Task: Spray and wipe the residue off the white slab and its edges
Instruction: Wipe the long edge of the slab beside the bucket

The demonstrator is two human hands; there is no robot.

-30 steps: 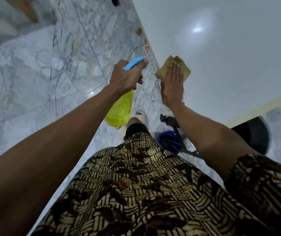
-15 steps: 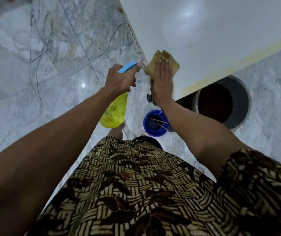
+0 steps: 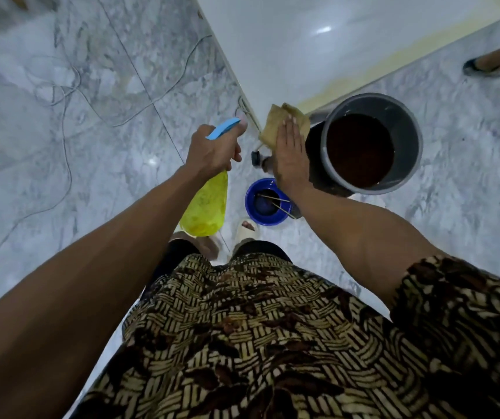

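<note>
The white slab [image 3: 318, 46] fills the upper middle, with a yellowish residue band [image 3: 372, 74] along its right edge. A tan cloth [image 3: 276, 120] lies on the slab's near corner, pressed flat under my right hand [image 3: 291, 152], whose fingers are straight. My left hand [image 3: 212, 149] grips a yellow spray bottle [image 3: 206, 208] with a blue trigger [image 3: 223, 128]; its nozzle points at the slab's left edge, close to the cloth.
A grey bucket [image 3: 409, 131] of dark brown liquid stands just right of the corner. A blue bowl [image 3: 265, 204] with thin sticks sits on the marble floor by my feet. Loose cables [image 3: 67, 95] trail over the floor at left. Another person's foot [image 3: 486, 68] is at right.
My right hand has slid the cloth along the slab's left edge to the near corner. The view swung down, so the bucket and bowl came into sight. The spray bottle followed alongside.
</note>
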